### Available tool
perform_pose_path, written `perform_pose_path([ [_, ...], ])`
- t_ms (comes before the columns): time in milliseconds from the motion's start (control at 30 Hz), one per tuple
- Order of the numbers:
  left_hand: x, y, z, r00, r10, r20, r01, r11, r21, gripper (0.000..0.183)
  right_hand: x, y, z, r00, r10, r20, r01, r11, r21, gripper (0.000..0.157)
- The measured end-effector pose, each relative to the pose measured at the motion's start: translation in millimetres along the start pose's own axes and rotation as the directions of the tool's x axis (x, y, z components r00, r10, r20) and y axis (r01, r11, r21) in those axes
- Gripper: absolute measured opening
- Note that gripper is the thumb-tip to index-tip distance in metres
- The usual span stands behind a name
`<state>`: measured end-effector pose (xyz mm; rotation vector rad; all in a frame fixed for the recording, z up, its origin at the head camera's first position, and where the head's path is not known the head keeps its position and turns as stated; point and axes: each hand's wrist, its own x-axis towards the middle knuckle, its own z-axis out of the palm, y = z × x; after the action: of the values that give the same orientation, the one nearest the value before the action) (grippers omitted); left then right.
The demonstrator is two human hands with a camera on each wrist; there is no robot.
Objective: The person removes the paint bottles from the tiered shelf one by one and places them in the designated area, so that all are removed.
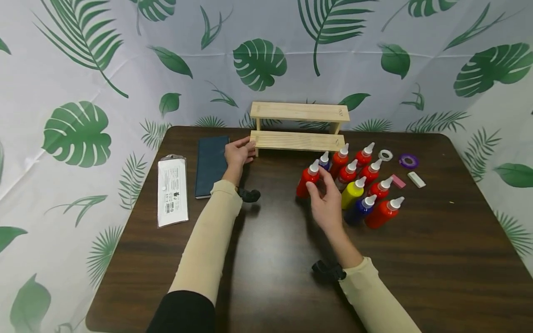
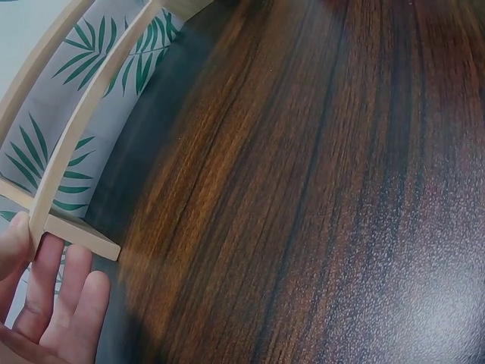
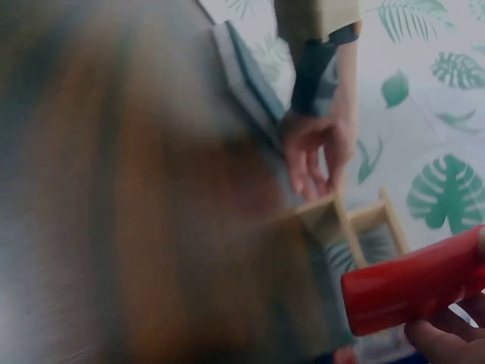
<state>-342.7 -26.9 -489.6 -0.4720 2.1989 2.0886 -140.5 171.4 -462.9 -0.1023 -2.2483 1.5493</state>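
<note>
A two-tier wooden rack (image 1: 296, 140) stands at the back of the table, before the leaf-print cloth. My left hand (image 1: 237, 155) pinches the left end of its lower board (image 2: 89, 106) between thumb and fingers. In my right hand (image 1: 326, 206) is a red squeeze bottle (image 1: 306, 181) with a white pointed cap, gripped by thumb and fingers. The right wrist view shows this bottle's base (image 3: 379, 299) raised above the tabletop. Just right of that hand stand several more red bottles (image 1: 381, 215), a yellow bottle (image 1: 351, 195) and a dark blue bottle (image 1: 359, 212); another blue bottle (image 1: 324, 161) is partly hidden.
A dark blue notebook (image 1: 209, 166) and a white package (image 1: 172, 192) lie at the left. Right of the bottles are a white tape roll (image 1: 380, 155), a purple tape roll (image 1: 401, 161), a pink block (image 1: 398, 181) and a white block (image 1: 416, 179).
</note>
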Motion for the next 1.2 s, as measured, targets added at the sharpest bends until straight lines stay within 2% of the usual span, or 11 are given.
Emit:
perform_pose_path([
  [100, 1.3, -0.6, -0.8, 1.0, -0.004, -0.004, 0.004, 1.0, -0.008, 0.031, -12.3, 10.3, -6.7, 0.999, 0.013, -0.04, -0.014, 1.0, -0.02, 0.047],
  [200, 2.7, -1.2, -1.8, 1.0, -0.002, -0.013, 0.002, 1.0, -0.009, 0.03, -19.0, 19.6, -10.6, 0.997, -0.012, -0.07, 0.009, 0.999, -0.042, 0.047],
  [333, 4.0, -1.8, -2.6, 1.0, -0.007, -0.011, 0.007, 1.0, -0.007, 0.03, -23.1, 28.1, -14.5, 0.995, -0.032, -0.094, 0.024, 0.996, -0.088, 0.047],
  [467, 4.5, -1.3, -1.9, 1.0, -0.013, 0.003, 0.013, 1.0, -0.009, 0.03, -23.6, 33.6, -17.4, 0.994, -0.019, -0.105, 0.009, 0.995, -0.095, 0.047],
  [733, 5.8, -4.1, 0.1, 1.0, -0.017, 0.001, 0.017, 1.0, 0.001, 0.031, -23.7, 36.8, -20.1, 0.995, 0.029, -0.093, -0.038, 0.995, -0.096, 0.048],
  [933, 7.9, -3.2, -0.2, 1.0, -0.014, -0.009, 0.014, 1.0, -0.001, 0.03, -22.0, 38.0, -20.5, 0.997, 0.037, -0.07, -0.043, 0.994, -0.097, 0.049],
  [1200, 6.1, -2.9, -2.0, 1.0, -0.005, -0.009, 0.005, 1.0, 0.017, 0.03, -21.1, 33.0, -22.5, 0.997, 0.069, -0.036, -0.072, 0.991, -0.109, 0.055],
])
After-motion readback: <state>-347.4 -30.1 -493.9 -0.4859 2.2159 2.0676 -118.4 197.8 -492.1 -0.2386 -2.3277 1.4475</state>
